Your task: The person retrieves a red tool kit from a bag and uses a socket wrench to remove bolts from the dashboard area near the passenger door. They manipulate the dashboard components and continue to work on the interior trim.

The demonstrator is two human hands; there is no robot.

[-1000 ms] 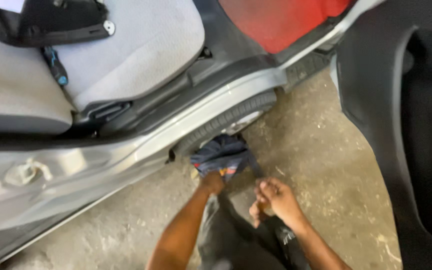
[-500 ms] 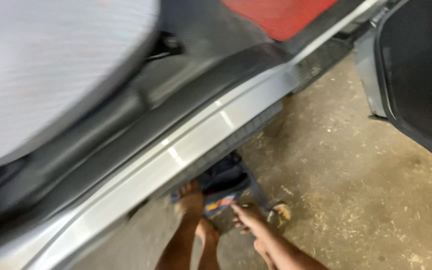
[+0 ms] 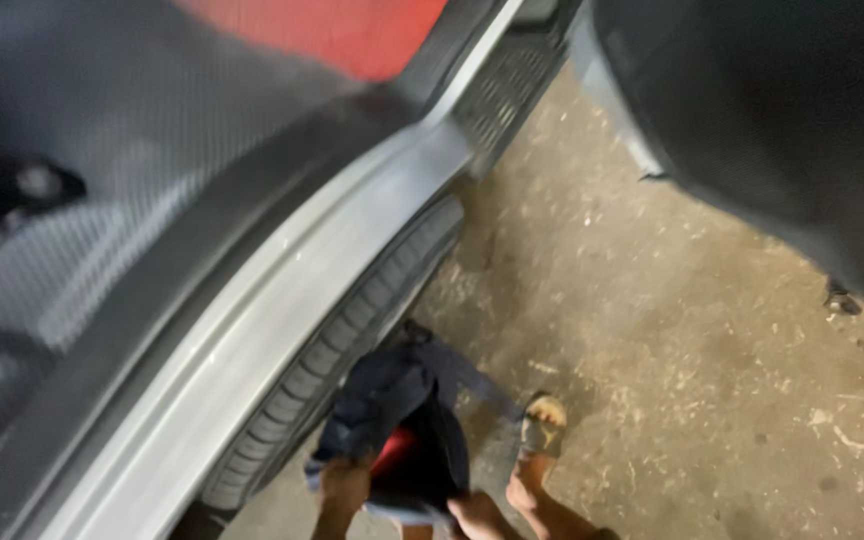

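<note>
Left hand (image 3: 344,487) grips the dark cloth (image 3: 397,415) at its near left edge; right hand (image 3: 477,515) holds the near right. Cloth extends away toward the tyre (image 3: 352,340).

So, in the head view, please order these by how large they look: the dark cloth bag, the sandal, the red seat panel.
1. red seat panel, cut off by the frame edge
2. dark cloth bag
3. sandal

Both hands — left hand (image 3: 344,487), right hand (image 3: 479,516) — have dropped to the frame's bottom edge, now gripping the dark bag (image 3: 402,420).
</note>
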